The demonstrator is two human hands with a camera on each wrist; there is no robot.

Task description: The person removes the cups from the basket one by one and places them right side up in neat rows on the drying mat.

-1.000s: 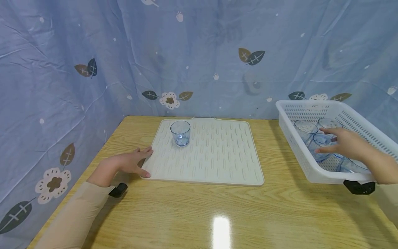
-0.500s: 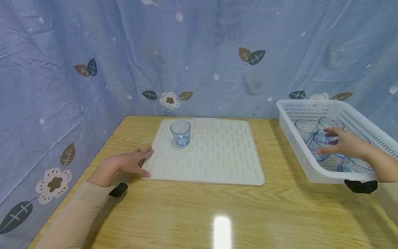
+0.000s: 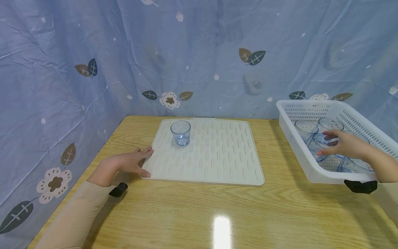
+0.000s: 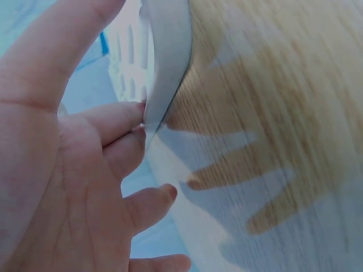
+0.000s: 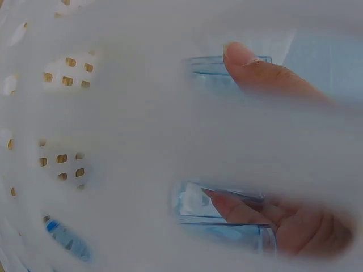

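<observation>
In the head view, a clear bluish drinking glass stands upright on the left part of a white ribbed drying mat. My left hand lies at the mat's left edge with fingers spread; the left wrist view has its fingertips touching the mat's rim. On the right, my right hand reaches into a white perforated basket, thumb and fingers around the rim of a glass. Much of that grip is hidden behind the basket wall in the right wrist view, where the thumb overlaps glass.
More glasses stand in the basket, including one at the back left, one behind the hand and one at the front. A wooden table bears everything. A blue patterned curtain closes off the back and left.
My right hand has shifted slightly right and down, and its fingers have settled closer on the glass's rim. The left hand, the mat and the glass on it have stayed put.
</observation>
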